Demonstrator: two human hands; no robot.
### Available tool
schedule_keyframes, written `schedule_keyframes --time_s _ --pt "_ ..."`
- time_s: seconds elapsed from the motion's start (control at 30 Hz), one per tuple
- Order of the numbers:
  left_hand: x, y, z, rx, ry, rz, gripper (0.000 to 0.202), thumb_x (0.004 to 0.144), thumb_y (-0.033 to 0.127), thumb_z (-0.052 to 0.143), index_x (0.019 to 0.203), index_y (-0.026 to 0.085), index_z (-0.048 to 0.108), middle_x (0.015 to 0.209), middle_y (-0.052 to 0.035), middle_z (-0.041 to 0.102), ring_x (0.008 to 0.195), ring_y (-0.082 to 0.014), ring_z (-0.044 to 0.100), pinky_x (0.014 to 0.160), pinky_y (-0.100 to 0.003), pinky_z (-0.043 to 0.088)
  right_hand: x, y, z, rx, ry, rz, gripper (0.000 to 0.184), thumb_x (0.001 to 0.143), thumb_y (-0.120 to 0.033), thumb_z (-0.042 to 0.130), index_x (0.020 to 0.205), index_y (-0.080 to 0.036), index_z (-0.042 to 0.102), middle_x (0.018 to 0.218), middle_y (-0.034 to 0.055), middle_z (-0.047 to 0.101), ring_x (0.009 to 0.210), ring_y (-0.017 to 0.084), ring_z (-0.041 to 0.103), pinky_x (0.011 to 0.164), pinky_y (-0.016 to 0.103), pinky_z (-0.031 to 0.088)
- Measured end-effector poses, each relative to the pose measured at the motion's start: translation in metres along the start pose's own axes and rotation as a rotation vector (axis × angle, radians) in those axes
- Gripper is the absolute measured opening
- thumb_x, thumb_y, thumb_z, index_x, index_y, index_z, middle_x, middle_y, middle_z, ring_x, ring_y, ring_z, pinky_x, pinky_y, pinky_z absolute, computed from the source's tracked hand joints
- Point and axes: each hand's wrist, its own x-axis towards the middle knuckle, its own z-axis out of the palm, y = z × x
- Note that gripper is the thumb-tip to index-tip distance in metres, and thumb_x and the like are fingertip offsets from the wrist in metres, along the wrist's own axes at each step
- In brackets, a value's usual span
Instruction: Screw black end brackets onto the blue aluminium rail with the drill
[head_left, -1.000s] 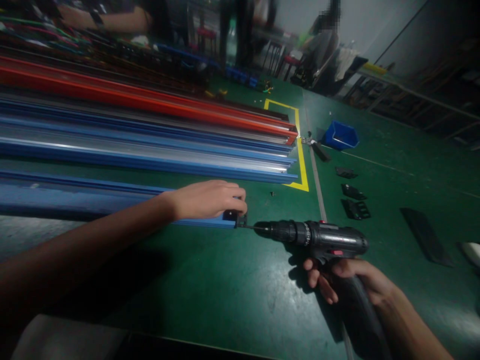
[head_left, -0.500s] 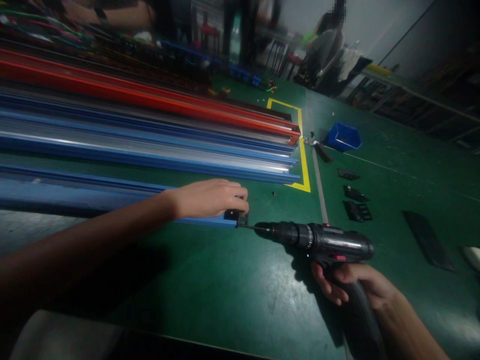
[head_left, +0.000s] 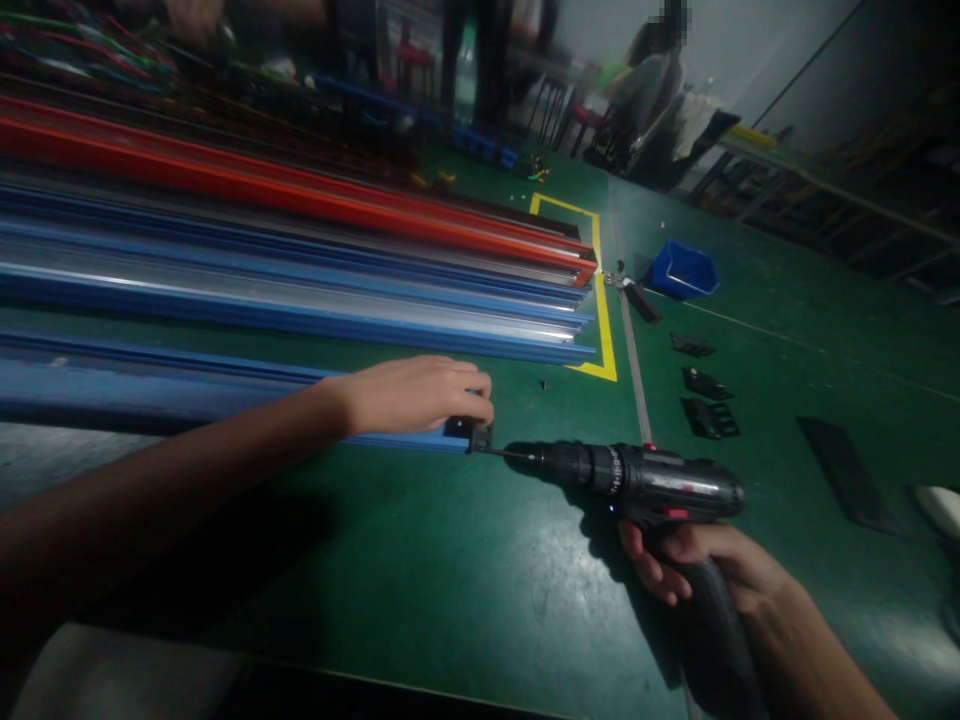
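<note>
My left grip (head_left: 416, 393) presses closed over the end of the blue rail (head_left: 187, 395) on the table (head_left: 450, 580), steadying its black bracket (head_left: 481, 437); my right grip (head_left: 701, 560) is clamped on the drill (head_left: 660, 482), bit level into that bracket.

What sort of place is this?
Likely a factory assembly workshop: long coloured rails lie across a green workbench, the right hand aims a cordless drill at the blue rail the left hand grips, and a blue parts bin sits nearby.
</note>
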Motion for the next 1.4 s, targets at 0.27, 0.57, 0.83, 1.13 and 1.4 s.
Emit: schedule_keyframes --time_s 0.27,0.57,0.83,1.13,1.4 --pt "-0.003 -0.001 0.000 0.015 0.021 0.027 0.039 0.096 -0.001 0.046 0.111 0.025 0.071 0.114 -0.0039 0.068 0.104 -0.0197 0.063 0.087 -0.031 0.043 0.004 0.001 -0.006 0.057 -0.102 -0.019 0.035 0.080 -0.027 0.078 0.107 -0.006 0.082 0.082 0.0104 0.075 0.056 0.009 0.063 0.060 0.020 0.058" --pt "-0.003 0.000 0.000 0.005 0.016 0.010 0.037 0.099 0.001 0.045 0.110 0.024 0.070 0.114 -0.0038 0.067 0.103 -0.0203 0.063 0.087 -0.032 0.044 0.004 -0.001 -0.004 0.119 -0.120 -0.027 0.035 0.083 -0.021 0.073 0.113 -0.003 0.080 0.090 0.0135 0.077 0.063 0.011 0.070 0.067 0.022 0.061" --pt "-0.004 0.000 0.000 -0.011 0.013 -0.004 0.035 0.100 0.002 0.044 0.110 0.024 0.070 0.114 -0.0040 0.067 0.105 -0.0201 0.063 0.090 -0.032 0.044 0.003 -0.001 -0.006 0.156 -0.136 -0.012 0.036 0.086 -0.020 0.074 0.117 -0.003 0.079 0.094 0.0147 0.078 0.067 0.012 0.072 0.071 0.024 0.062" --pt "-0.003 0.000 0.000 -0.006 0.016 0.002 0.037 0.098 0.000 0.045 0.111 0.024 0.070 0.114 -0.0042 0.068 0.105 -0.0203 0.063 0.090 -0.032 0.045 0.003 0.000 -0.009 0.170 -0.112 0.014 0.033 0.087 -0.021 0.075 0.115 -0.004 0.080 0.093 0.0136 0.077 0.065 0.011 0.071 0.070 0.024 0.061" --pt "-0.004 0.002 -0.002 -0.020 0.007 -0.007 0.037 0.100 0.002 0.043 0.110 0.024 0.070 0.115 -0.0042 0.068 0.106 -0.0197 0.062 0.090 -0.032 0.045 0.003 0.000 -0.010 0.171 -0.135 -0.013 0.034 0.088 -0.019 0.072 0.117 -0.003 0.079 0.095 0.0149 0.077 0.069 0.013 0.073 0.072 0.026 0.062"
